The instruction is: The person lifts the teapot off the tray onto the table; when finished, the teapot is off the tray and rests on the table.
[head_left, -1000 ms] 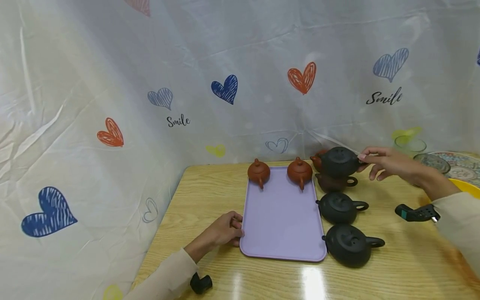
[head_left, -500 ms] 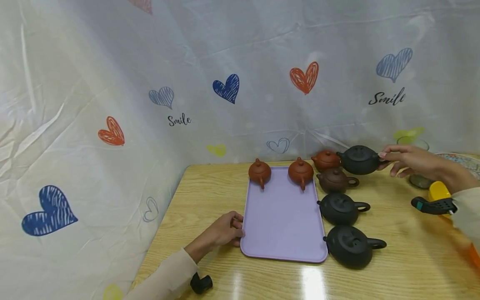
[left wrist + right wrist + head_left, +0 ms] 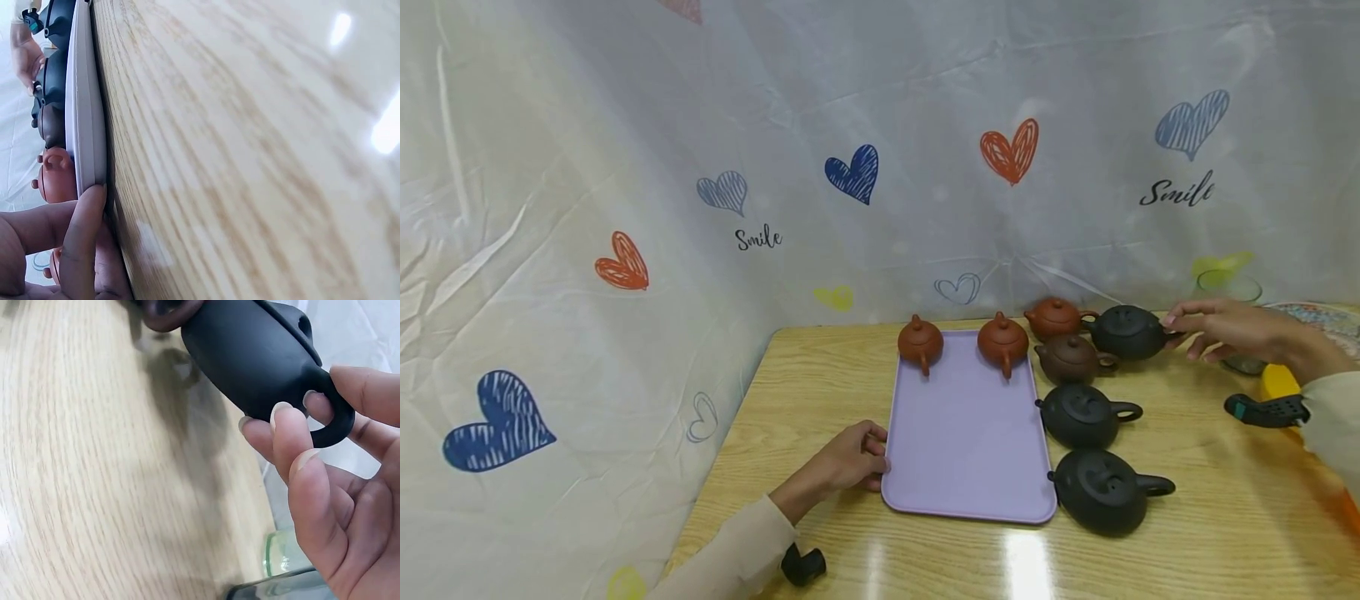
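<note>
My right hand (image 3: 1232, 329) pinches the loop handle of a black teapot (image 3: 1126, 332) at the back right. The right wrist view shows the thumb and a finger on that handle, the teapot's body (image 3: 250, 356) close over the wood. My left hand (image 3: 853, 458) grips the left edge of a lilac tray (image 3: 966, 433). Two red teapots (image 3: 921, 340) (image 3: 1002, 340) stand at the tray's far corners. Right of the tray, front to back, come a large black teapot (image 3: 1101, 492), another black teapot (image 3: 1078, 417), a brown teapot (image 3: 1067, 358) and a red teapot (image 3: 1055, 318).
Behind the right hand are a clear glass (image 3: 1228, 287) and a patterned plate (image 3: 1315, 321). A yellow object (image 3: 1277, 383) lies partly under the right forearm. A curtain (image 3: 910, 242) printed with hearts hangs along the wooden table's (image 3: 820, 375) back edge.
My right hand has carried the black teapot rightward from over the brown and red teapots, then lowered it beside the back red one. The left hand and tray stay put.
</note>
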### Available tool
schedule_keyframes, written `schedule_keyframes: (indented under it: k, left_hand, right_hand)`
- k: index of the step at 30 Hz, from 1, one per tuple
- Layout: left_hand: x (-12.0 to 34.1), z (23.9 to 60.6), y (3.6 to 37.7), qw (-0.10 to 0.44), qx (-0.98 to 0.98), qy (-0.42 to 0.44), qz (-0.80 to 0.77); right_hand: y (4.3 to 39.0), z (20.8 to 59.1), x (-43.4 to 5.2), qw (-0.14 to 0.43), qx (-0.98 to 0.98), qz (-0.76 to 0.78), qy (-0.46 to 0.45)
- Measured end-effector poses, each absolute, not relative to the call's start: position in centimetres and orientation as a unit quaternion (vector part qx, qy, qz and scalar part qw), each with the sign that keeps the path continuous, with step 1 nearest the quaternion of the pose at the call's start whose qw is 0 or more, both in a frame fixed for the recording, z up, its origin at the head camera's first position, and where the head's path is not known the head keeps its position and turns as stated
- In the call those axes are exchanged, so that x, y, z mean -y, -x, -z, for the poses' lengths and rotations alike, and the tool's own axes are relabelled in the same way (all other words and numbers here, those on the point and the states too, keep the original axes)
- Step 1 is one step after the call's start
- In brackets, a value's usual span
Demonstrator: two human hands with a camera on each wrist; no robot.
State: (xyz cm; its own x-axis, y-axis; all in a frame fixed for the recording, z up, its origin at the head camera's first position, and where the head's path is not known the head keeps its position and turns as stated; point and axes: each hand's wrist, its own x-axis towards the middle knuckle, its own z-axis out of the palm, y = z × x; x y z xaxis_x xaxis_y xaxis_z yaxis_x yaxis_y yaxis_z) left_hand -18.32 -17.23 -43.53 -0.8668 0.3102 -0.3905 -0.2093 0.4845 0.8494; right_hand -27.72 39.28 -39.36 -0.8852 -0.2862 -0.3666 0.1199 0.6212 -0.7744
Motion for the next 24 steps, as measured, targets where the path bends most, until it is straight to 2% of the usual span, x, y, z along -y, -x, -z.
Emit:
schedule_keyframes:
  k: [12, 24]
  left_hand:
    - [17.2, 43.6, 18.4, 0.258, -0.821, -0.026, -0.508]
    - [17.1, 43.4, 18.3, 0.257, -0.822, -0.030, -0.508]
  right_hand:
    - [28.0, 40.7, -39.6, 0.255, -0.860, 0.439, 0.058]
    - [27.6, 41.0, -38.4, 0.195, -0.890, 0.411, 0.030]
